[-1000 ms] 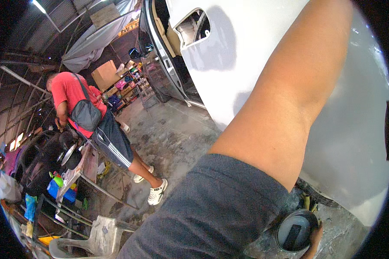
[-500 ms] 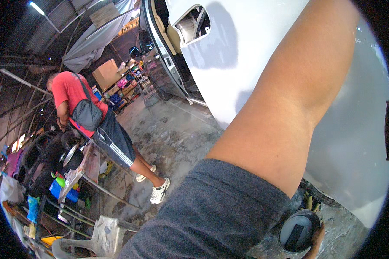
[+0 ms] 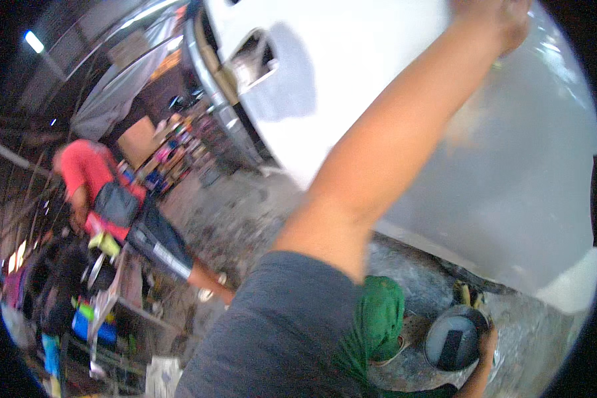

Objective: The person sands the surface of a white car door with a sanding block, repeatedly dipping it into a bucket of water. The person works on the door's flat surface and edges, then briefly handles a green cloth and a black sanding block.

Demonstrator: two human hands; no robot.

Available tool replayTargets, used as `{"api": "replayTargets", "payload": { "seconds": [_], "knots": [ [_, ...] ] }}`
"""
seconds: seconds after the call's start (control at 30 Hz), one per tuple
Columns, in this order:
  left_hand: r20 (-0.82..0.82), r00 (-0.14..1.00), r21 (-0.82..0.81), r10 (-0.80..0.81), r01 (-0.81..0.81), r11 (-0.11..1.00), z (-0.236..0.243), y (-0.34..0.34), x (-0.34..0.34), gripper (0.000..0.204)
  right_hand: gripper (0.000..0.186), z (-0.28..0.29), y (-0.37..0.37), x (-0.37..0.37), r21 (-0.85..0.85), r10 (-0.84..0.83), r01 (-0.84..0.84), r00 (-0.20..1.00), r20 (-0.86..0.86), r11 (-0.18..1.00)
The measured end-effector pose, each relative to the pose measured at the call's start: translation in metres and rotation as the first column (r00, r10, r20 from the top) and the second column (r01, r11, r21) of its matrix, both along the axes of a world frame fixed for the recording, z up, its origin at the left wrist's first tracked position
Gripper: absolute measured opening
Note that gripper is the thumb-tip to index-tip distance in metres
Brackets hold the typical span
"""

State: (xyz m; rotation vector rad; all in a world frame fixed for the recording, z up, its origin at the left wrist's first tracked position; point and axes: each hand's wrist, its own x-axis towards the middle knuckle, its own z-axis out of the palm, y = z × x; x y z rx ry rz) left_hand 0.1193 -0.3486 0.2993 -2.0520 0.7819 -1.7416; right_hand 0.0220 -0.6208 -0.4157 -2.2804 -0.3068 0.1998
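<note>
My left arm stretches up across the picture to my left hand (image 3: 492, 25) at the top edge, against a vehicle's panel (image 3: 438, 179) of white and dull grey. Its fingers look curled, but blur and the picture's edge hide what they hold, if anything. At the lower right, my right hand (image 3: 488, 345) grips the side of a round grey bucket (image 3: 433, 341). Inside the bucket lies a dark rectangular block (image 3: 452, 349). My bent leg in green cloth (image 3: 381, 318) shows beside the bucket.
A person in a red shirt (image 3: 89, 169) bends over a cluttered workbench (image 3: 129, 285) at the left. An open opening (image 3: 255, 60) shows in the white panel. Behind stand loaded shelves (image 3: 172, 152). A plastic chair (image 3: 162, 378) is at the lower edge, on the concrete floor (image 3: 259, 205).
My view has shifted, bringing my left hand into the top edge and my green-clothed leg into sight. More of my right hand on the bucket shows. The person in red appears lower and further left.
</note>
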Motion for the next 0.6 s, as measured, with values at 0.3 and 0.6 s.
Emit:
{"api": "replayTargets", "payload": {
  "seconds": [0.3,0.6],
  "knots": [
    [-0.157,0.942,0.351,0.296,-0.227,0.909,-0.129,0.049,-0.037,0.068,0.053,0.052,-0.006,-0.009,-0.259,-0.120,0.101,0.991,-0.058,0.961],
    [0.212,0.977,0.095,-0.030,0.010,0.995,0.109,-0.087,0.037,0.068,0.050,0.054,0.021,-0.006,-0.250,-0.106,0.066,0.983,-0.149,0.966]
  ]
}}
